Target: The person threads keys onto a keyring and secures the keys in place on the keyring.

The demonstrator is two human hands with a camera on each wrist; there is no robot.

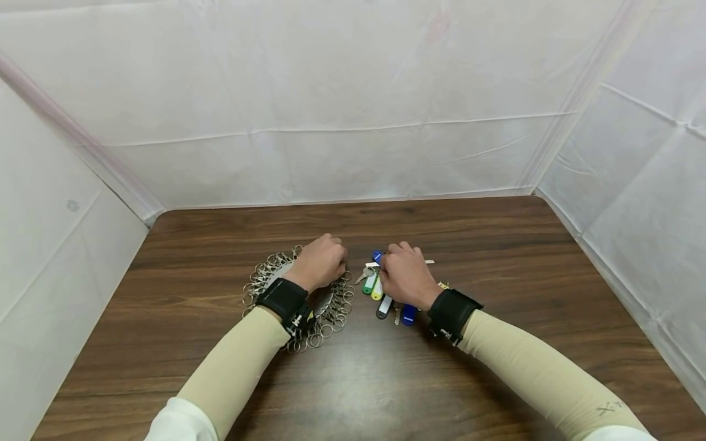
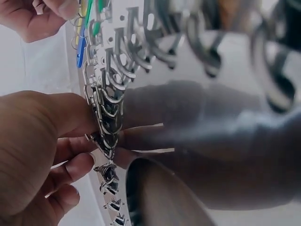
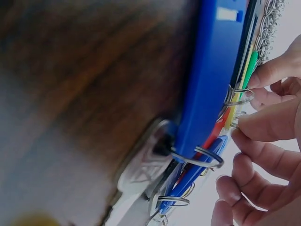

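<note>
A round metal dish (image 1: 322, 301) ringed with many silver key rings (image 1: 325, 326) lies on the wooden table (image 1: 496, 245). My left hand (image 1: 322, 262) rests on its far edge. In the left wrist view its thumb and fingers (image 2: 70, 141) pinch one key ring (image 2: 104, 141) from the row. To the right lies a bunch of keys with coloured tags: green (image 1: 369, 283), yellow (image 1: 377, 290) and blue (image 1: 408, 314). My right hand (image 1: 405, 275) covers the bunch. In the right wrist view its fingertips (image 3: 256, 125) pinch a split ring (image 3: 235, 99) beside the blue tag (image 3: 211, 70).
White sheeting (image 1: 353, 122) walls the table in at the back and on both sides. Bare wood stretches in front of the hands and to the far right. Both forearms wear beige sleeves and black wrist straps (image 1: 284, 300).
</note>
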